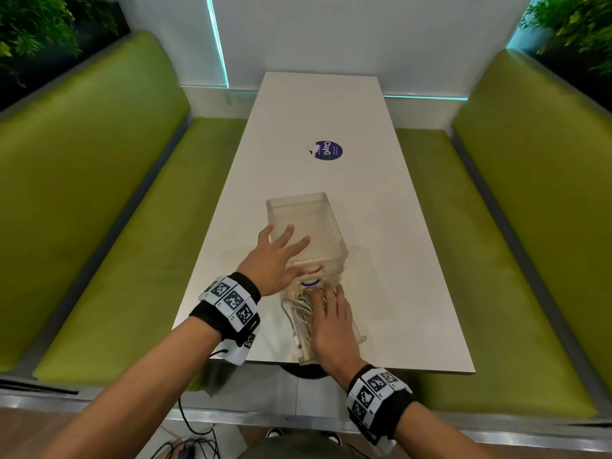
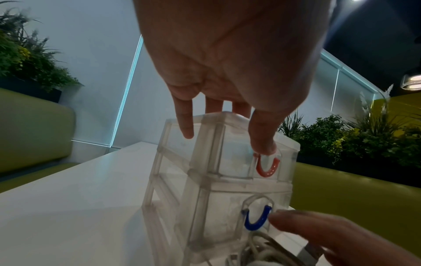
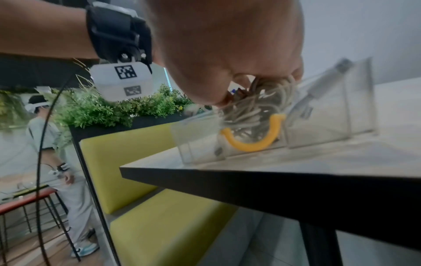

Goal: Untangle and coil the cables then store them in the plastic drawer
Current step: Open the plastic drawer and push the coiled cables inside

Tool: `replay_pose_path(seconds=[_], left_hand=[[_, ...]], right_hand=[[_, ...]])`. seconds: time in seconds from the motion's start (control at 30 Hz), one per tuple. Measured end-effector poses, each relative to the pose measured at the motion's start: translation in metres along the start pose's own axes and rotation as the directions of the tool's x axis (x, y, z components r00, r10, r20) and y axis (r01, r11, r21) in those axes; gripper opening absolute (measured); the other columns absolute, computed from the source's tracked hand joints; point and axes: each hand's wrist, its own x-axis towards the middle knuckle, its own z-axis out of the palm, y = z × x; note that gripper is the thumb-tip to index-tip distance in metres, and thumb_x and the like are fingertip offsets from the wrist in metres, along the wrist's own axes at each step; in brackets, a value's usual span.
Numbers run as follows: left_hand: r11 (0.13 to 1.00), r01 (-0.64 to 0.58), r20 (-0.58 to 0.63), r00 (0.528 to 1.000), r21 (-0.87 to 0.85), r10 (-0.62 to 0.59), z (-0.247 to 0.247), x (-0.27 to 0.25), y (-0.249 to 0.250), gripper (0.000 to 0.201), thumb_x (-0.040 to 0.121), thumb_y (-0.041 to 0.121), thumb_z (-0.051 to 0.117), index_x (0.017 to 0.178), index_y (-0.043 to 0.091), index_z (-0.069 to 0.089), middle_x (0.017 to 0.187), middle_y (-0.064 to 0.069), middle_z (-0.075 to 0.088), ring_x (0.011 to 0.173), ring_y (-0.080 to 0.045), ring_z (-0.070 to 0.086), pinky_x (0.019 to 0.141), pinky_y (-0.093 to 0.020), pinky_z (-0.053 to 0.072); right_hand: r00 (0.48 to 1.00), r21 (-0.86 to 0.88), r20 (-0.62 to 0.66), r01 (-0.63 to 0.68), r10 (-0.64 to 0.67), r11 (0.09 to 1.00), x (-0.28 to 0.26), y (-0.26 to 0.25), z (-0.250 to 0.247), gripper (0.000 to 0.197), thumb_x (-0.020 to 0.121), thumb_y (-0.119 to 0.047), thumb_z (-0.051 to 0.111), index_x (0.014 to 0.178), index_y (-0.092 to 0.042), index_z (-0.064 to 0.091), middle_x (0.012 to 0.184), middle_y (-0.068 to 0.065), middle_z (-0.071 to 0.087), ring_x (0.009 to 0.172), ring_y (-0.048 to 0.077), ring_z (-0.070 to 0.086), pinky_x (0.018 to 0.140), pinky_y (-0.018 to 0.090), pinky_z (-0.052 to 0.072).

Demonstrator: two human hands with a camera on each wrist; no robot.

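Note:
A clear plastic drawer unit (image 1: pixel 314 220) stands near the front of the white table (image 1: pixel 397 260). My left hand (image 1: pixel 278 256) rests flat on its top with the fingers spread, and the thumb (image 2: pixel 262 136) sits just above the red handle (image 2: pixel 266 169). The bottom drawer (image 1: pixel 359 336), with a yellow handle (image 3: pixel 252 142), is pulled out toward me. A bundle of white cables (image 1: pixel 298 309) lies in it. My right hand (image 1: pixel 331 319) lies palm down on the cables (image 3: pixel 257 106) and presses them in, fingertips near the blue handle (image 2: pixel 257 223).
The pulled-out drawer reaches the table's front edge (image 1: pixel 364 367). Green benches (image 1: pixel 99 226) run along both sides. A purple sticker (image 1: pixel 328 150) lies on the table further back. Another person (image 3: pixel 59 162) stands beyond the bench in the right wrist view.

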Motion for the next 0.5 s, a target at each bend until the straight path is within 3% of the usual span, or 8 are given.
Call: replay_pose_path(seconds=[0.07, 0.2, 0.33, 0.43, 0.5], left_hand=[[1.0, 0.005, 0.002, 1.0, 0.019, -0.005, 0.0, 0.0, 0.0, 0.066, 0.092, 0.057, 0.041, 0.15, 0.039, 0.015, 0.161, 0.002, 0.006, 0.145, -0.037, -0.005, 0.112, -0.047, 0.029], [1.0, 0.008, 0.002, 1.0, 0.018, -0.008, -0.001, 0.0, 0.001, 0.066, 0.092, 0.058, 0.041, 0.15, 0.04, 0.015, 0.161, 0.002, 0.006, 0.145, -0.037, -0.004, 0.113, -0.047, 0.029], [1.0, 0.013, -0.002, 1.0, 0.023, -0.013, 0.0, 0.0, 0.001, 0.066, 0.092, 0.058, 0.042, 0.149, 0.04, 0.016, 0.161, 0.003, 0.007, 0.145, -0.036, -0.003, 0.112, -0.048, 0.031], [1.0, 0.016, 0.001, 1.0, 0.015, -0.016, -0.001, 0.0, 0.001, 0.065, 0.092, 0.058, 0.042, 0.149, 0.041, 0.016, 0.161, 0.003, 0.007, 0.145, -0.036, -0.004, 0.112, -0.048, 0.03], [1.0, 0.016, 0.007, 1.0, 0.021, -0.016, -0.001, 0.001, 0.001, 0.065, 0.092, 0.057, 0.042, 0.149, 0.041, 0.016, 0.161, 0.003, 0.006, 0.145, -0.036, -0.004, 0.112, -0.048, 0.03]], right_hand=[[0.997, 0.081, 0.031, 0.064, -0.066, 0.995, -0.002, 0.001, -0.007, 0.059, 0.085, -0.031, 0.022, 0.141, -0.019, 0.039, 0.148, 0.017, 0.033, 0.138, 0.04, 0.022, 0.114, 0.052, 0.024], [0.961, 0.056, 0.15, 0.227, -0.233, 0.972, -0.003, 0.013, -0.005, 0.061, 0.073, -0.042, 0.043, 0.13, -0.023, 0.052, 0.142, 0.014, 0.044, 0.131, 0.047, 0.031, 0.108, 0.06, 0.028], [0.969, 0.138, 0.058, 0.232, -0.242, 0.963, -0.003, 0.028, 0.005, 0.041, 0.095, -0.027, 0.037, 0.132, -0.017, 0.051, 0.144, 0.012, 0.044, 0.136, 0.041, 0.033, 0.11, 0.055, 0.031], [0.967, 0.177, 0.043, 0.238, -0.249, 0.955, 0.001, 0.035, 0.007, 0.043, 0.098, -0.024, 0.039, 0.141, -0.022, 0.038, 0.151, 0.006, 0.031, 0.14, 0.029, 0.026, 0.113, 0.045, 0.029], [0.969, 0.155, 0.066, 0.226, -0.238, 0.962, 0.001, 0.036, 0.01, 0.047, 0.099, -0.025, 0.038, 0.145, -0.027, 0.03, 0.156, 0.006, 0.02, 0.143, 0.03, 0.019, 0.115, 0.045, 0.025]])
